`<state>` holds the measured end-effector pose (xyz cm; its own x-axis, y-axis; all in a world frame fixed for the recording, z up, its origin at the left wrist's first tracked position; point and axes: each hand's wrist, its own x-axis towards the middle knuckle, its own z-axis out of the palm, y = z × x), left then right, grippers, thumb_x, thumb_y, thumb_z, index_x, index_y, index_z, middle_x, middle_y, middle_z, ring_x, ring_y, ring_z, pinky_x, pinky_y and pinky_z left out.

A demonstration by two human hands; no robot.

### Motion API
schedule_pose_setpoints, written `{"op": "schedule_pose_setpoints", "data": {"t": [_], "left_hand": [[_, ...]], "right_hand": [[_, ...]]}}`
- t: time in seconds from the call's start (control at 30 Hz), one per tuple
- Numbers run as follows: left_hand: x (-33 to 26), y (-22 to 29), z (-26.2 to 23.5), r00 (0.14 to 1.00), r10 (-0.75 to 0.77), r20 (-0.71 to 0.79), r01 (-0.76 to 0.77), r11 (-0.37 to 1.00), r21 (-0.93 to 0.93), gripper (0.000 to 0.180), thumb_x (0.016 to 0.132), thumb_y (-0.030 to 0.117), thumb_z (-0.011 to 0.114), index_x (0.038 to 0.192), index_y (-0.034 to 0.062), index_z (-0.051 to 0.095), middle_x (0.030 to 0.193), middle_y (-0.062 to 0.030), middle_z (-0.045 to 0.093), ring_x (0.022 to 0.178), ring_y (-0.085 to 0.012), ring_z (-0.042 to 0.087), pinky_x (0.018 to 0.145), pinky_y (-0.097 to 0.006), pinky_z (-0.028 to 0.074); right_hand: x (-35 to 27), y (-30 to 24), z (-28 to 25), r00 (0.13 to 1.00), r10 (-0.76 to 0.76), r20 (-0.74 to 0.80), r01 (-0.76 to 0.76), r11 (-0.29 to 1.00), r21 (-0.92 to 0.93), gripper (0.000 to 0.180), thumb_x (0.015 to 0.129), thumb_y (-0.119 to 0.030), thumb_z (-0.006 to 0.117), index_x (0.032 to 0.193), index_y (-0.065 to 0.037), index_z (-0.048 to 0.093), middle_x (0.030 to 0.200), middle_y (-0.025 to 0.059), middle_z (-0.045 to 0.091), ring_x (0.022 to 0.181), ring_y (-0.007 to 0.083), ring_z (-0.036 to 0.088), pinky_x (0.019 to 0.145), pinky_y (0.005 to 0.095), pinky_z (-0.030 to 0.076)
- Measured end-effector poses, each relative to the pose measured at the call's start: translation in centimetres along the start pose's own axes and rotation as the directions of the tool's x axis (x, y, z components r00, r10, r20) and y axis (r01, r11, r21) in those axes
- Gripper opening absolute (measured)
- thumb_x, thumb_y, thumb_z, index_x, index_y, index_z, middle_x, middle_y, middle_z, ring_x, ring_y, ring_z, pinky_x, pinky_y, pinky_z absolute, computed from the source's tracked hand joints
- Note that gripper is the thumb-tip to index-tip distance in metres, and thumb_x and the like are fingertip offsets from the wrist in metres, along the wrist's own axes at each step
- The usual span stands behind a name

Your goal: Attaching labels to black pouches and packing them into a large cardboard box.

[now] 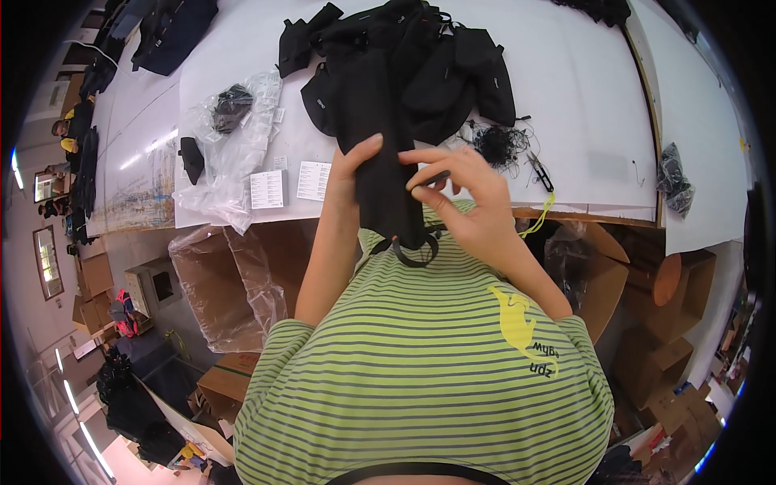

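Note:
A long black fabric pouch (380, 174) is held up in front of my body, with a looped black strap (417, 257) hanging at its lower end. My left hand (358, 166) grips its left side, thumb on top and the other fingers hidden behind. Close to the right edge of the fabric, my right hand (469, 198) pinches a short, dark, flat piece (431, 179); whether this is part of the pouch I cannot tell. Beyond the hands lies a heap of black fabric pouches (440, 81) on the white table (578, 105).
Right of the heap lie a tangle of black cords (499, 145) and thread snips (539, 172) with a yellow-green cord (540, 215). To the left are a clear plastic bag (230, 162) and printed label stacks (268, 188). Cardboard boxes (230, 283) stand below the table edge.

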<state>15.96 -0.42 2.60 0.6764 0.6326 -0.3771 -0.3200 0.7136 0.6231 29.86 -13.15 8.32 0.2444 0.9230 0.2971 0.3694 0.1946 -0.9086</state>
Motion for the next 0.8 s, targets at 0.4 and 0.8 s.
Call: {"op": "schedule_pose_setpoints", "data": {"t": [0.4, 0.8], "left_hand": [[-1.2, -0.9, 1.8, 0.997, -0.047, 0.067, 0.057, 0.986, -0.158, 0.046, 0.079, 0.014, 0.063, 0.121, -0.0013, 0.048, 0.104, -0.0139, 0.061, 0.086, -0.0209, 0.064, 0.076, -0.031, 0.054], [0.2, 0.4, -0.3, 0.997, -0.066, 0.036, 0.070, 0.990, -0.126, 0.030, 0.088, 0.030, 0.051, 0.091, 0.0021, 0.060, 0.079, -0.0144, 0.064, 0.071, -0.0194, 0.066, 0.044, -0.025, 0.053]], "right_hand": [[1.8, 0.3, -0.4, 0.996, -0.063, -0.056, 0.063, 0.998, 0.010, 0.009, 0.076, -0.007, 0.067, 0.075, -0.002, 0.060, 0.123, 0.0056, 0.059, 0.087, 0.0174, 0.055, 0.063, 0.0253, 0.045], [0.4, -0.2, 0.1, 0.985, -0.023, 0.174, 0.019, 0.999, 0.027, 0.012, 0.073, -0.009, 0.069, 0.073, -0.002, 0.059, 0.134, 0.0038, 0.050, 0.109, 0.0259, 0.048, 0.091, 0.0354, 0.041]]}}
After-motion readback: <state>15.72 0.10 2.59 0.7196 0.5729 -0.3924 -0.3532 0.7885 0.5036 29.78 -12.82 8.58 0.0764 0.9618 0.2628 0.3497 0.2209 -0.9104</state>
